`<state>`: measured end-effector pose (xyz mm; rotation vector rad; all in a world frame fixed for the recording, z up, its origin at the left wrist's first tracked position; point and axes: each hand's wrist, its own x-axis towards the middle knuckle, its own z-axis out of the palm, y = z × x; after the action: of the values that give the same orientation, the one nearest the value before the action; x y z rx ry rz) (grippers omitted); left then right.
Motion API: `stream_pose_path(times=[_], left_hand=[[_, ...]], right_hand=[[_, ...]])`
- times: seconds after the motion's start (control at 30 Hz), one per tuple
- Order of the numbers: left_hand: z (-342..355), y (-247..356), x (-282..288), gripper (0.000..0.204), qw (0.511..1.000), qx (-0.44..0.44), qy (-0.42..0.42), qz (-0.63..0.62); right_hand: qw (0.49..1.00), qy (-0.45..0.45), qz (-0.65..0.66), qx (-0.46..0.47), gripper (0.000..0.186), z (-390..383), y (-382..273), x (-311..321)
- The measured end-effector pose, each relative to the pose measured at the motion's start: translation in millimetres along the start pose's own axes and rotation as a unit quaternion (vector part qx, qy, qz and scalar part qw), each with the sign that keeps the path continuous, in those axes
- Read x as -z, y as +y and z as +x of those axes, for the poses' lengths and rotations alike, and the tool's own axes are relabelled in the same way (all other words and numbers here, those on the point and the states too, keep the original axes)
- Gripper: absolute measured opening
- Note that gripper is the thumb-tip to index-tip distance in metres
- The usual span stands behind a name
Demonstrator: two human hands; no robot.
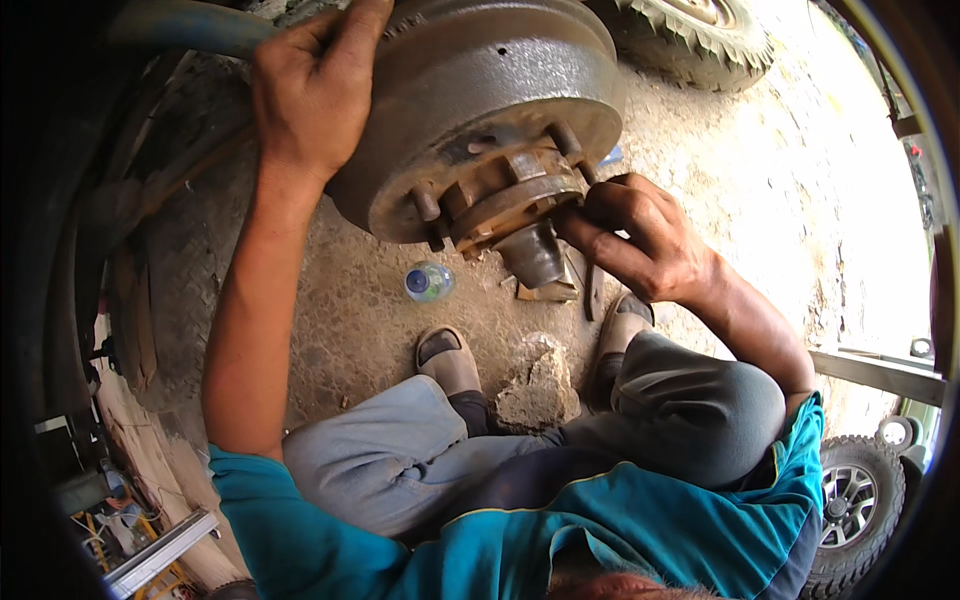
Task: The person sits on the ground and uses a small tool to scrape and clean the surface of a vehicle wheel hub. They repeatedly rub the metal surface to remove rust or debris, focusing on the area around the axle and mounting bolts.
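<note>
In front of me is a grey metal brake drum (490, 75) with a rusty hub (515, 195) at its centre. Wheel studs (426, 203) stick out around the hub, and a tapered metal cap (532, 255) projects toward me. My left hand (315, 105) grips the drum's far left rim, its fingertips partly out of sight at the upper edge. At the hub's right side, just under a stud, my right hand (645, 235) is closed with curled fingers. Its fingertips are against the hub flange, and whatever they pinch is hidden.
A plastic bottle with a blue cap (430, 282) stands on the dirt floor below the drum. Between my sandalled feet sits a rough stone (538, 390). A tyre (700, 40) lies at the far right, and a wheel (850, 505) is near right.
</note>
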<state>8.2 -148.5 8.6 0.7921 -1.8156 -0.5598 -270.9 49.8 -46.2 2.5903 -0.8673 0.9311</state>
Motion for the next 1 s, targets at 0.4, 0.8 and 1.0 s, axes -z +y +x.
stream_pose_path(times=[0.4,0.8,1.0], left_hand=[[1.8,-3.9,4.5,0.031,0.999,-0.001,0.000,-0.039],[0.6,7.9,2.1,0.032,0.999,0.040,0.010,0.034],[1.3,-3.1,5.1,0.033,1.000,0.008,0.002,-0.014]], right_hand=[[1.000,0.011,0.010,0.005,0.046,22.5,-6.2,-4.9],[0.997,0.048,0.039,-0.042,0.037,8.3,-1.3,-9.3],[0.997,0.065,0.036,-0.033,0.035,11.5,-2.3,-14.4]])
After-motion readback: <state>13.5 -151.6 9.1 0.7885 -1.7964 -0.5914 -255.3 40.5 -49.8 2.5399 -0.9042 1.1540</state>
